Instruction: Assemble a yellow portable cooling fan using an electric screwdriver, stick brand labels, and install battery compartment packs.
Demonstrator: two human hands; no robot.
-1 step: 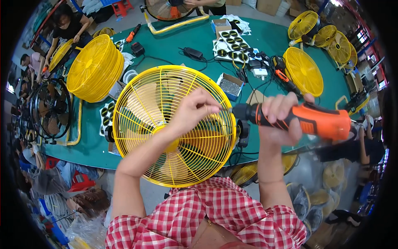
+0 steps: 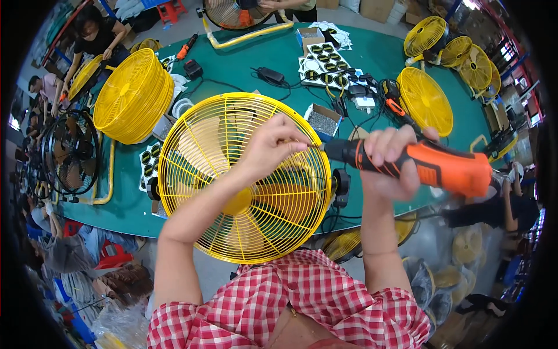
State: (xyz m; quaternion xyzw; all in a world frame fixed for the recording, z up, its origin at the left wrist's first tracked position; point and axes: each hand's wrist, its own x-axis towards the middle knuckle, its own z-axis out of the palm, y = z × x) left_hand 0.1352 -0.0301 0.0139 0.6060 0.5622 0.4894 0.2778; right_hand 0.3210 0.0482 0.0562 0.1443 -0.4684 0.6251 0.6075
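Observation:
A round fan with a yellow wire guard point(image 2: 237, 202) stands at the near edge of the green table, its blades showing through the wires. My right hand point(image 2: 392, 156) is wrapped round an orange and black power screwdriver point(image 2: 456, 170), its nose pointing left at the guard's upper right rim. Just off that nose, the fingertips of my left hand point(image 2: 272, 146) are pinched together over the guard. Whatever they hold, perhaps at the driver's tip, is too small to make out. Beyond the rim sits an open box of small metal screws point(image 2: 323, 121).
A stack of yellow guards point(image 2: 132, 96) stands left on the table point(image 2: 232, 67). Sheets of round black stickers point(image 2: 325, 63), a black power adapter point(image 2: 270, 74) and cables lie farther back. Another yellow guard point(image 2: 425, 100) rests at right. Co-workers handle fans at the far left and far edge.
The power screwdriver's nose has risen slightly and moved a little left. My left hand has shifted slightly up with it, fingers still pinched.

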